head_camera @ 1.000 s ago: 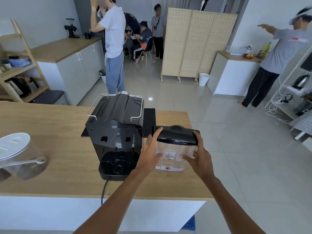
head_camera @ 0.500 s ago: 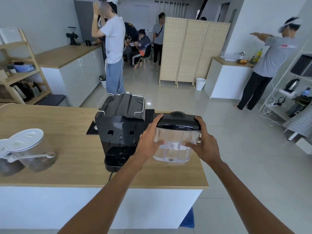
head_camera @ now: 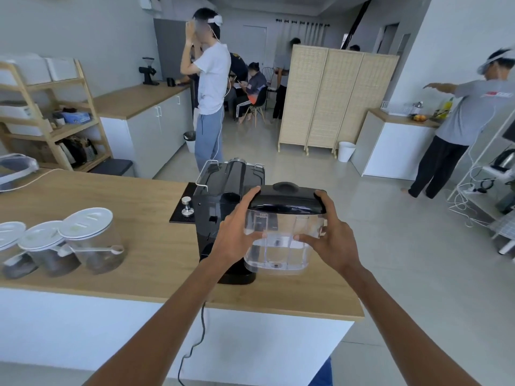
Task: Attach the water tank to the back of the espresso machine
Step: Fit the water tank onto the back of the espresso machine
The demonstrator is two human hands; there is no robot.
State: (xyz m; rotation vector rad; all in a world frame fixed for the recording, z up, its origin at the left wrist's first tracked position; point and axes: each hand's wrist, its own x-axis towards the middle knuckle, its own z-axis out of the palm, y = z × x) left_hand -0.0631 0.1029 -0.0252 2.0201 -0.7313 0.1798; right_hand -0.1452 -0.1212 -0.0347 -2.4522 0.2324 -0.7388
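Hands grip a clear water tank [head_camera: 280, 240] with a black lid, holding it in the air above a wooden table [head_camera: 145, 215]. The left hand [head_camera: 237, 235] wraps the tank's left side, thumb up on the lid edge and fingers across the front wall. The right hand [head_camera: 331, 240] clasps the right side the same way. Both are closed firmly on the tank.

The tank hangs just to the right of a black espresso machine [head_camera: 220, 201], partly overlapping its back face from this angle. The machine stands near the table's front edge with its back turned toward the person, and a power cord [head_camera: 195, 341] trails down over the edge. A metal tamper [head_camera: 187, 206] sits on a dark mat to the machine's left. Three lidded glass jars [head_camera: 83, 240] stand further left.

The carrying step looks underway, and the tank is not yet seated. Next, the tank likely needs moving left, squaring up with the machine's back, then lowering straight down onto its base socket. Whether the tank holds water cannot be told.
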